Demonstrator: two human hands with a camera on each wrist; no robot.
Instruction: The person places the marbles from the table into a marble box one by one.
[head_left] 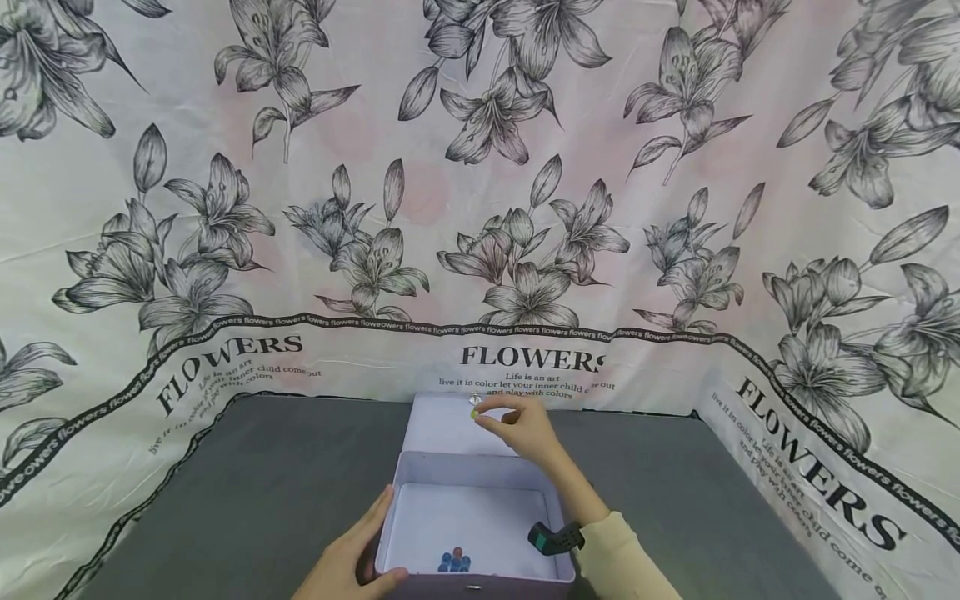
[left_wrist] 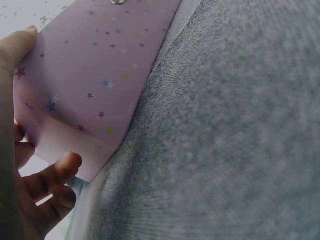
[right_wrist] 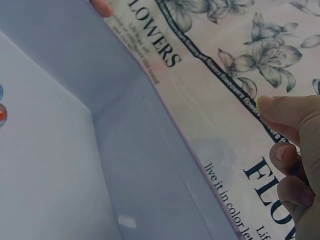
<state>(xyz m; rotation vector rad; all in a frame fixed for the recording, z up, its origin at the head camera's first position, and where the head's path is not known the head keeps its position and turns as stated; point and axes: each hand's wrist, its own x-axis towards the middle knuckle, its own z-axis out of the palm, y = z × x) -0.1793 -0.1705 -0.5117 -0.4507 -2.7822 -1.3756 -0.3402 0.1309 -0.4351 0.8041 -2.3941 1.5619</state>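
A lilac tin box (head_left: 480, 469) stands with its lid (head_left: 442, 425) laid back behind it. Several blue glass marbles (head_left: 454, 564) and a red one (right_wrist: 2, 114) lie on its white floor near the front. My left hand (head_left: 351, 554) grips the box's front left corner, thumb at the front rim and fingers along the side wall; the left wrist view shows the star-printed outside (left_wrist: 85, 75). Over the open lid, my right hand (head_left: 527, 427) pinches a small yellow-green marble (head_left: 475, 413) between thumb and index finger; the right wrist view hides it behind the fingers.
A metal clasp (head_left: 476, 400) sits at the lid's far edge, and another catch (head_left: 473, 587) on the box front. Grey cloth (head_left: 300, 475) covers the table. A flower-printed curtain (head_left: 525, 250) rises behind and along both sides.
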